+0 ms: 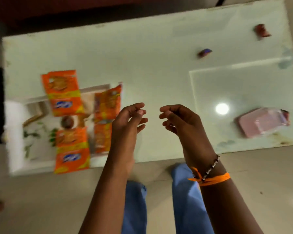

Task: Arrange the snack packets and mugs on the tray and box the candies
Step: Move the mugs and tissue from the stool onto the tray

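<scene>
Several orange snack packets [63,92] lie on a white tray [15,132] at the table's left, with a brown-topped mug [68,122] between them. Two wrapped candies sit far right: a red one [262,30] and a purple one [205,52]. A pink box [260,123] with a clear lid rests at the right, a candy at its end. My left hand [128,119] and my right hand [178,119] hover over the table's front middle, fingers loosely curled and apart, holding nothing. The view is blurred.
The pale glass table [159,68] reflects a ceiling light near the pink box. Its front edge runs just under my wrists. Blue trouser legs [184,191] and a beige floor show below. A dark object stands at the far left edge.
</scene>
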The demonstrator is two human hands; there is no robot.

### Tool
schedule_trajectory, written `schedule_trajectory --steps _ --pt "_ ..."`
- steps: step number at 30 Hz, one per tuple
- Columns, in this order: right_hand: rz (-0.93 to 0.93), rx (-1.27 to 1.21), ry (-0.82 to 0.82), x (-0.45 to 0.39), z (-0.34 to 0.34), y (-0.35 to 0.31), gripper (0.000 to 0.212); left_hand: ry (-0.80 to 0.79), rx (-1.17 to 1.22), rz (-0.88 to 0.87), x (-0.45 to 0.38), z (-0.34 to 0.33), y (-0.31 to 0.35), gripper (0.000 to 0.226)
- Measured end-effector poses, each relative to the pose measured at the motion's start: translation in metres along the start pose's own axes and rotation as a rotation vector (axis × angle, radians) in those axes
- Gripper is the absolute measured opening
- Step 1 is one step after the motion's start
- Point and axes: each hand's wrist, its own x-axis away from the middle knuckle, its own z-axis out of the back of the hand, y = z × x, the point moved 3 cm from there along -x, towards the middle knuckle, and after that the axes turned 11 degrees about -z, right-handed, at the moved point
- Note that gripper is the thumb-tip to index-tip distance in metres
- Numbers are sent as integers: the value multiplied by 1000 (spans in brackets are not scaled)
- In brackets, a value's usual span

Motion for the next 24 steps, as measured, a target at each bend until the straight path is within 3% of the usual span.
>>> schedule_trajectory --steps 7,11,18,24 --pt "-41 169 -231 38 -206 37 15 240 100 42 15 224 -7 19" --pt "-50 256 -343 54 -294 53 17 376 172 63 31 314 -17 19" --pt "-53 372 -452 60 -394 71 19 558 264 65 46 397 -38 22" --pt "-37 437 -474 59 -460 70 19 617 295 77 38 445 -41 20"
